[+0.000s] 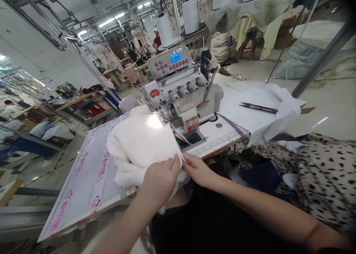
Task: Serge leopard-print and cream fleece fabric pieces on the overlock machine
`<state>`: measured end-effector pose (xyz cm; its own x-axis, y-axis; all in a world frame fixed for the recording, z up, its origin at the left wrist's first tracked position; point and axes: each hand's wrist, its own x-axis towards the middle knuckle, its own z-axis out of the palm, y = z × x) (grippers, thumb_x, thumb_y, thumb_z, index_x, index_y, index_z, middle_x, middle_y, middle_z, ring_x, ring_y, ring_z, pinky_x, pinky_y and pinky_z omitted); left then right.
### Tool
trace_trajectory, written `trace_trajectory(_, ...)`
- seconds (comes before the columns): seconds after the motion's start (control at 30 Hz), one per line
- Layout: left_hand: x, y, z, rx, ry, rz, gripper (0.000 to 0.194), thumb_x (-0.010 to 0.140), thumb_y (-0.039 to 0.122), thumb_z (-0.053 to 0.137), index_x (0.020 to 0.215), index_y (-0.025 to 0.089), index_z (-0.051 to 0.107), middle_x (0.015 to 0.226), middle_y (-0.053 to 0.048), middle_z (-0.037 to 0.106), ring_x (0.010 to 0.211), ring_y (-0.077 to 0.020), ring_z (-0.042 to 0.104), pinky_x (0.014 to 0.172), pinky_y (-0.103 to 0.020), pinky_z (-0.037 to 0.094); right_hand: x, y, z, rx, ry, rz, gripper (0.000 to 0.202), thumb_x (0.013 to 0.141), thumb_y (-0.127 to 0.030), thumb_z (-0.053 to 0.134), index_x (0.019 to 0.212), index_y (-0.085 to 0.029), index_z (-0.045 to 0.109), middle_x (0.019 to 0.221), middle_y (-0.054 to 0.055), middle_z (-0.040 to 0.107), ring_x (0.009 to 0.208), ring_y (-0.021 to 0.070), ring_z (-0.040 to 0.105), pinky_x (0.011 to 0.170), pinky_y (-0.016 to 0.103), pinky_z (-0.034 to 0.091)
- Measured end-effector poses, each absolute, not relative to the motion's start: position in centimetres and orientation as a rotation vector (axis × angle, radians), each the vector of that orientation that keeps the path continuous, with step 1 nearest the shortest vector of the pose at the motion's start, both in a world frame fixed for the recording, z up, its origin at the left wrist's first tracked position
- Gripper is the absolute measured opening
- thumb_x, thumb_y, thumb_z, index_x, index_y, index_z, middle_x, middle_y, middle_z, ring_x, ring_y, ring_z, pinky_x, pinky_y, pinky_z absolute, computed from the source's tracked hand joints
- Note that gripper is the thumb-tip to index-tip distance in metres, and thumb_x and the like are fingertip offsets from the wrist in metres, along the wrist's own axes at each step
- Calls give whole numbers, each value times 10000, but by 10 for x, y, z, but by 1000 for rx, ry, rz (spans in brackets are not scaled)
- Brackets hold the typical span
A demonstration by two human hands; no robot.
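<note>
White fleecy fabric lies over the left side of the machine bed, its far edge under the lit needle area of an overlock sewing machine. My left hand is closed on the fabric's near right edge, thumb and fingers pinching it. Right beside it, my right hand pinches the same edge between thumb and fingertips. Both hands are just in front of the bed, close to the ruler-marked front strip. Part of the fabric hangs below my left hand toward my lap.
Thread snips rest on white cloth to the right. Printed sheeting covers the table at left. Spotted fabric is heaped at lower right. Thread cones stand behind the machine. A metal post slants at far right.
</note>
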<state>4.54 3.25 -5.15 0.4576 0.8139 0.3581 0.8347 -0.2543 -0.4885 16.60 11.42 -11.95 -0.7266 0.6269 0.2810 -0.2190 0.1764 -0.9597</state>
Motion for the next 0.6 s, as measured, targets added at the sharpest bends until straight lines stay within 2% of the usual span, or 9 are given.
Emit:
trace_trajectory(0.1, 45, 41, -55, -2023, -1405, -39, 263, 764, 97, 459, 1018, 96, 525, 603, 13, 512, 459, -144, 478, 412, -284, 344, 160, 122, -122, -403, -1795, 1592, 312, 835, -414, 453, 921, -142, 579, 847, 48, 583, 807, 180, 509, 806, 324, 399)
trace_trajectory(0.2, 47, 39, -60, -1993, -1534, -149, 307, 752, 86, 433, 1049, 86, 513, 638, -6, 529, 500, -154, 497, 436, -280, 376, 161, 114, -130, -395, -1756, 1722, 316, 780, -409, 537, 901, -120, 575, 816, 35, 578, 771, 170, 510, 753, 299, 418)
trace_trajectory(0.33, 44, 14, -73, -1942, -1900, -430, 314, 725, 56, 385, 1007, 87, 518, 779, -68, 562, 727, -193, 547, 647, -312, 471, 179, 83, -148, -324, -1706, 2090, 379, 744, -445, 580, 849, -82, 608, 736, 22, 573, 684, 143, 512, 678, 265, 433)
trace_trajectory(0.47, 25, -37, -82, -1846, -2162, -624, 289, 729, 29, 350, 930, 127, 534, 955, -101, 549, 939, -215, 518, 835, -355, 439, 199, 54, -172, -354, -1684, 2238, 395, 722, -459, 605, 827, -79, 629, 746, 24, 577, 693, 145, 520, 667, 257, 435)
trace_trajectory(0.53, 18, -66, -78, -1752, -2201, -648, 277, 740, 37, 362, 932, 142, 531, 1012, -94, 538, 967, -206, 512, 860, -341, 427, 205, 44, -181, -391, -1662, 2234, 386, 720, -459, 610, 821, -87, 624, 763, 28, 585, 709, 150, 528, 683, 268, 440)
trace_trajectory(0.6, 20, -91, -70, -1649, -2247, -629, 246, 764, 57, 375, 928, 162, 526, 963, -68, 558, 908, -185, 536, 808, -303, 445, 209, 33, -185, -430, -1633, 2228, 378, 726, -453, 609, 857, -99, 612, 796, 34, 597, 743, 162, 540, 721, 291, 445)
